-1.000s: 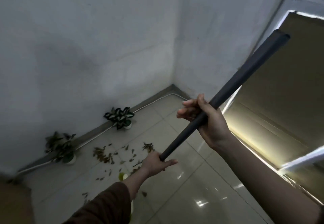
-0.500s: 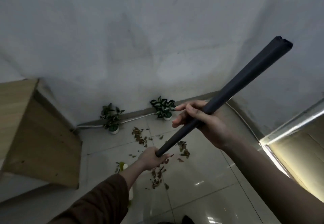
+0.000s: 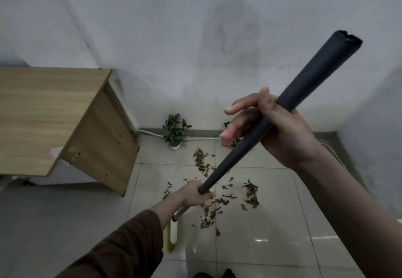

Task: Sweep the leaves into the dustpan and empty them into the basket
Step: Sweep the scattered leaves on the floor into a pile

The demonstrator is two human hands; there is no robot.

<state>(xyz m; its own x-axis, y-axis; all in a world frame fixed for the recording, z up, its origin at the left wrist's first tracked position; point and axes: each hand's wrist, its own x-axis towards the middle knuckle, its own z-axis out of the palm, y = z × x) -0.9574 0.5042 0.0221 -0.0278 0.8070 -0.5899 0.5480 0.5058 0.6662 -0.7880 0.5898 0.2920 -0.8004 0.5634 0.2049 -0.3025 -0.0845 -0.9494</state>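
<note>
You're at the sweeping step, left hand (image 3: 196,193) low and right hand (image 3: 287,135) high both curled round the broom (image 3: 315,74) above the leaves (image 3: 250,196) scattered on the tiles (image 3: 272,238); next, drag them into one pile.

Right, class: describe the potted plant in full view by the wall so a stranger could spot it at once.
From the wooden desk on the left, follow the foot of the wall rightwards. There, on the tiled floor, stands the potted plant. Unlike the dry brown leaves scattered before it, it is green with pale stripes, in a small white pot.
</note>
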